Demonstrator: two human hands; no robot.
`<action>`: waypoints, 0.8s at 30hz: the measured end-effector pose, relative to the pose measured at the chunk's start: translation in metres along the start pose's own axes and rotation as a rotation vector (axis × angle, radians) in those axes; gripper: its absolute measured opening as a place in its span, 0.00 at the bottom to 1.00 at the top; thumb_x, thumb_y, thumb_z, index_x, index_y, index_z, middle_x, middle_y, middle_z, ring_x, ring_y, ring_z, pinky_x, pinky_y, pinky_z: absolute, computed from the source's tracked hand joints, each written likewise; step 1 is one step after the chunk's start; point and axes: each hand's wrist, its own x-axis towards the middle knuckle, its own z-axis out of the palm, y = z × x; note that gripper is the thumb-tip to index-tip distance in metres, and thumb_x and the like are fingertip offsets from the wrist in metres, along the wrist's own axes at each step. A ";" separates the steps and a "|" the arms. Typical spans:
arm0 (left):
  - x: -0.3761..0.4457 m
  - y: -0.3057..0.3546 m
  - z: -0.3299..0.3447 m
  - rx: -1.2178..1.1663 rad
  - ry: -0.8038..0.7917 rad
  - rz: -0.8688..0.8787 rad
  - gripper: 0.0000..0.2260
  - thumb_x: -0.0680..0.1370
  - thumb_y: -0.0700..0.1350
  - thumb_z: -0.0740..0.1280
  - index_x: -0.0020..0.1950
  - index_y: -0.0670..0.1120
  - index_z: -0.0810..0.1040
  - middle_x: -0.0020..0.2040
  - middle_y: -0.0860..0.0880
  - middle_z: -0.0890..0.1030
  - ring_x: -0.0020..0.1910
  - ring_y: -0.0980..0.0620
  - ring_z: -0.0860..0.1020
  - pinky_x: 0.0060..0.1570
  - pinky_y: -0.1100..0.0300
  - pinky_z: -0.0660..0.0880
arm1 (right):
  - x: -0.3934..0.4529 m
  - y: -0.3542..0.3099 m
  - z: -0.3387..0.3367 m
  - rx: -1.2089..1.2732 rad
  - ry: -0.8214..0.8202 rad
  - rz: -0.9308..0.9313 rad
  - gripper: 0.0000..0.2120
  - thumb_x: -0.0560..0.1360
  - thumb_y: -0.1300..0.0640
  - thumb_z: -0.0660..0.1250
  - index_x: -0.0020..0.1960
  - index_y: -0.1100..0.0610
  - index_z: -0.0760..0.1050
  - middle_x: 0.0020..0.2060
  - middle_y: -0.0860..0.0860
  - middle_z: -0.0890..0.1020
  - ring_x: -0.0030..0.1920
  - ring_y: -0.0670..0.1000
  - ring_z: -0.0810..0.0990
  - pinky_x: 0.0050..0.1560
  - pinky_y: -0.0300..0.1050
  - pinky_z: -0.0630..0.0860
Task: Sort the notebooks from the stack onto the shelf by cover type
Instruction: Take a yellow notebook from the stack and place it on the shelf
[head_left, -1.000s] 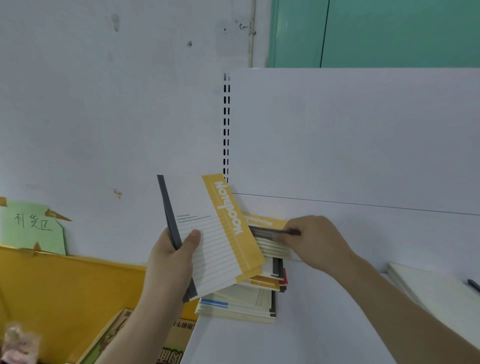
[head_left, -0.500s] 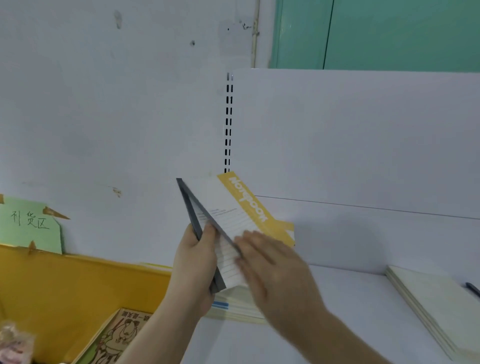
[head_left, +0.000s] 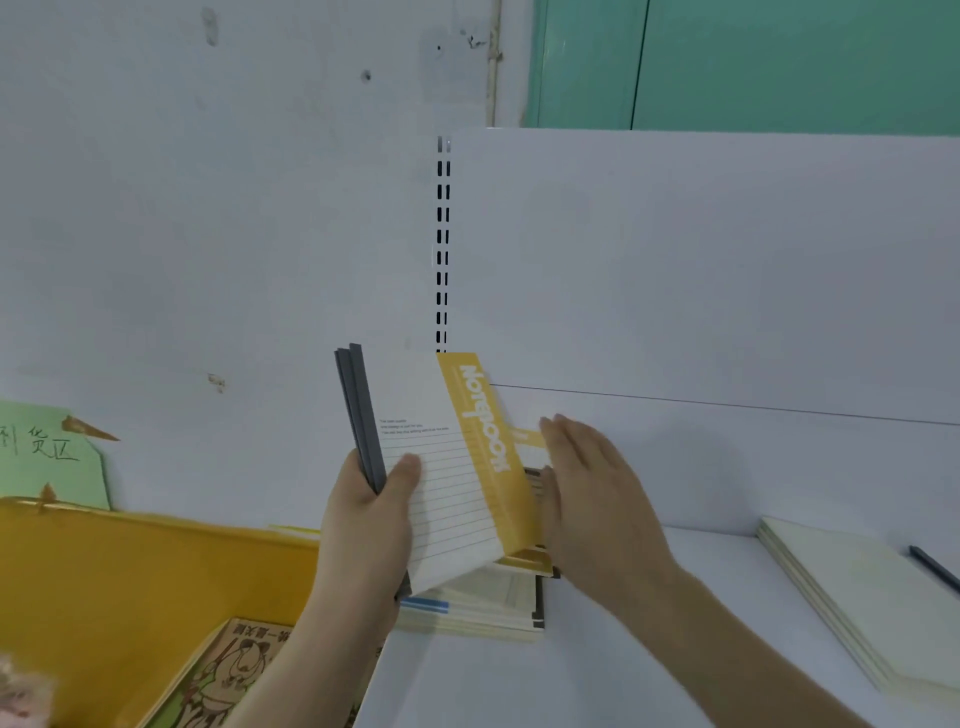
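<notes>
Your left hand (head_left: 371, 514) grips 2 matching yellow-banded notebooks (head_left: 441, 467) upright by their grey spines, likely gathering one cover type. Your right hand (head_left: 597, 499), fingers straight and holding nothing, hovers beside the stack (head_left: 483, 603) on the shelf (head_left: 649, 649).

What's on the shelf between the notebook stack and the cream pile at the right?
Only the right hand and forearm pass over it in the head view; the shelf there is bare between stack and cream pile.
</notes>
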 end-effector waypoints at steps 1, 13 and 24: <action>0.000 0.001 -0.003 -0.003 0.012 -0.005 0.04 0.82 0.46 0.65 0.55 0.54 0.78 0.49 0.52 0.86 0.49 0.47 0.84 0.50 0.43 0.82 | 0.007 0.010 0.002 -0.042 -0.127 0.047 0.27 0.81 0.48 0.46 0.76 0.58 0.61 0.75 0.53 0.66 0.75 0.56 0.61 0.75 0.51 0.61; 0.003 0.007 -0.023 -0.071 0.063 -0.019 0.04 0.82 0.45 0.66 0.56 0.53 0.78 0.50 0.50 0.85 0.49 0.45 0.83 0.44 0.48 0.81 | 0.023 0.046 -0.020 0.055 0.084 0.064 0.17 0.79 0.41 0.61 0.44 0.50 0.82 0.24 0.43 0.74 0.28 0.47 0.75 0.32 0.44 0.73; -0.013 0.004 0.025 -0.047 -0.063 0.040 0.14 0.79 0.62 0.64 0.52 0.53 0.80 0.45 0.48 0.86 0.45 0.47 0.85 0.48 0.44 0.82 | -0.039 -0.033 0.011 0.077 0.376 -0.318 0.19 0.82 0.50 0.59 0.66 0.58 0.78 0.62 0.55 0.80 0.62 0.55 0.79 0.59 0.52 0.77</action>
